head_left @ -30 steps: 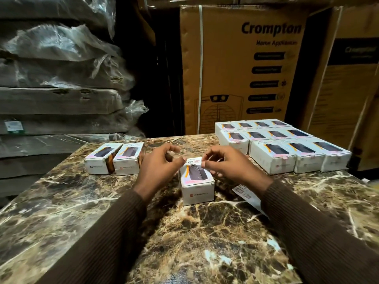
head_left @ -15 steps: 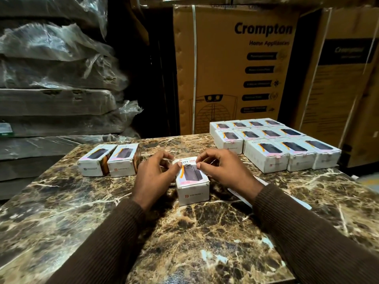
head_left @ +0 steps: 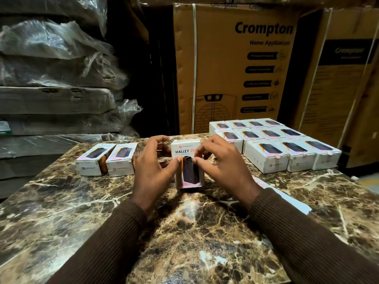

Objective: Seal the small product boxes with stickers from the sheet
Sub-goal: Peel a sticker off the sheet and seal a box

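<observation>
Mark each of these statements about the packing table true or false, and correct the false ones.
1. Both hands hold the centre box. True.
2. Two boxes lie left of the left hand. True.
3. The centre box lies flat. False: it is tipped up on end.
4. The big group of boxes sits on the left. False: it is beside the right hand.
5. The carton behind reads Crompton. True.

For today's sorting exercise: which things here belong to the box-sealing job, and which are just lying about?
Job: held box, left hand, right hand, two boxes at left, grouped boxes at right, sticker sheet.

Lying about: Crompton carton, plastic-wrapped stacks.
</observation>
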The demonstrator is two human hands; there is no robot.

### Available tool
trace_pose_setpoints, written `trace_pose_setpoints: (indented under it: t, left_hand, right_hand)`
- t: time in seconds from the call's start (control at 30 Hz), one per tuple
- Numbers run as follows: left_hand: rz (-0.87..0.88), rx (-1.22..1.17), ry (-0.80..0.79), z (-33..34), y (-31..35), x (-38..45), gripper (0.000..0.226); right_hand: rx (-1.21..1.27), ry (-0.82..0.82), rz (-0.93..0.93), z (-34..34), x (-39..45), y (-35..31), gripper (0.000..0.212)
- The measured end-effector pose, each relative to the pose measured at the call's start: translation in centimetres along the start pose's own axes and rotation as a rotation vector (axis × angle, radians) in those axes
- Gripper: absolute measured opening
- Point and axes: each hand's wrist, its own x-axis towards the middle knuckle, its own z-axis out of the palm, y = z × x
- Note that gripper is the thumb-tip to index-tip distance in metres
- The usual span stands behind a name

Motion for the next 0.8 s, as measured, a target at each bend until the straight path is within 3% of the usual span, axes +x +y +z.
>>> trace_pose_setpoints:
  t: [0.17, 0.33, 0.47, 0.57, 0.8]
  left_hand:
    - [0.010, 0.035, 0.005, 0.1, 0.1, -0.1, 0.044]
    - [0.005, 0.017, 0.030, -0.1, 0.0, 0.0, 0.046]
    - [0.093, 0.053, 0.035, -0.3, 0.4, 0.0, 0.047]
    - [0.170, 0.094, 0.053, -0.4, 0.8, -0.1, 0.048]
    - [0.300, 0.142, 0.021, -0.4, 1.3, -0.2, 0.033]
  right_hand:
    - [0.069, 0.004, 0.032, -0.1, 0.1, 0.0, 0.011]
    - [0.135, 0.115, 0.052, -1.0, 0.4, -0.7, 0.014]
    - [0.201, 0.176, 0.094, -1.1, 0.5, -0.4, 0.001]
    - [0.251, 0.207, 0.140, -0.8, 0.5, 0.2, 0.009]
    - [0.454, 0.039, 0.258, -0.2, 0.2, 0.7, 0.018]
